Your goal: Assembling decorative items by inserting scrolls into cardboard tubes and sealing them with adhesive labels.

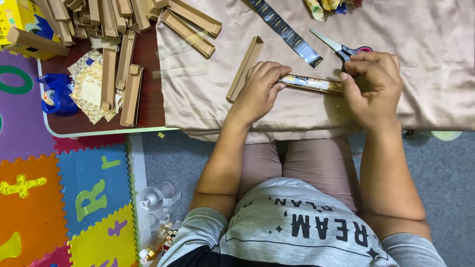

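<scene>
- A beige cloth (396, 99) covers most of the table (148, 106), whose dark brown top shows bare only at its left end.
- A foam floor mat (49, 198) of coloured puzzle tiles with letter shapes lies on the floor left of the person, beside grey carpet.
- A heap of long, narrow brown cardboard boxes (99, 17) is piled at the far left of the table; a few more lie singly on the bare wood and on the cloth's edge.
- One open brown cardboard tray (245, 68) lies on the cloth at a slant, just beside the left hand.
- The left hand (260, 89) is closed around the left end of a slim gold-patterned stick (311, 84), fingers curled over it and pressing it to the cloth.
- The right hand (373, 84) pinches the stick's right end between thumb and fingertips, so the stick lies across the cloth between both hands, near the table's front edge.
- A dark printed ribbon strip (287, 32) runs diagonally on the cloth beyond the hands.
- Scissors (339, 48) with pink and dark handles lie just beyond the right hand, blades pointing left.
- A blue tape dispenser (57, 94) sits at the table's left edge, next to gold-patterned wrapping paper (89, 74).
- Small clear bottles (156, 198) rest on the floor by the person's left side.
</scene>
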